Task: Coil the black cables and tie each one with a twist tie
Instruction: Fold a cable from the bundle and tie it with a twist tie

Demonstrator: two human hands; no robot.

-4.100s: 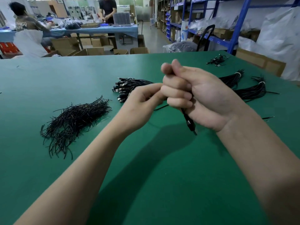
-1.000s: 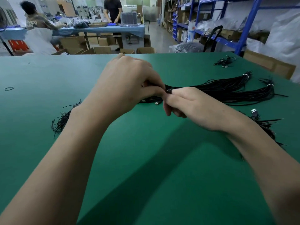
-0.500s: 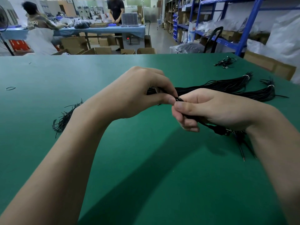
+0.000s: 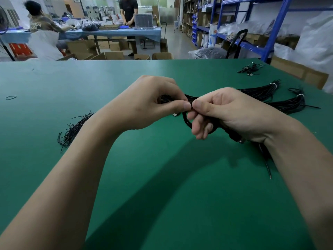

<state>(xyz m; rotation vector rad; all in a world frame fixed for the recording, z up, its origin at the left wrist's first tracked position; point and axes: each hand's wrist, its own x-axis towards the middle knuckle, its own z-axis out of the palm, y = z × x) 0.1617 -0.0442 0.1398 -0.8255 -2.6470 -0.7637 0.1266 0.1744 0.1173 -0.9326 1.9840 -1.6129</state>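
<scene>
My right hand (image 4: pixel 228 114) grips a black cable (image 4: pixel 186 120) that loops below its fingers, with a plug end sticking out under the wrist. My left hand (image 4: pixel 149 103) pinches the same cable between thumb and fingers, right against the right thumb. A silver USB tip (image 4: pixel 174 114) shows just under the left thumb. A pile of black twist ties (image 4: pixel 73 129) lies on the green table (image 4: pixel 162 195) to the left, partly hidden by my left forearm. Long bundles of black cables (image 4: pixel 281 101) lie behind my right hand.
A small cluster of cables (image 4: pixel 250 69) sits near the table's far right corner. A rubber band (image 4: pixel 10 97) lies at the far left. Two people work at a blue table (image 4: pixel 108 32) behind. Blue shelving stands at the right.
Both hands lifted slightly and came thumb to thumb. The right hand's cable loop now hangs below its fingers. The head view barely shifted.
</scene>
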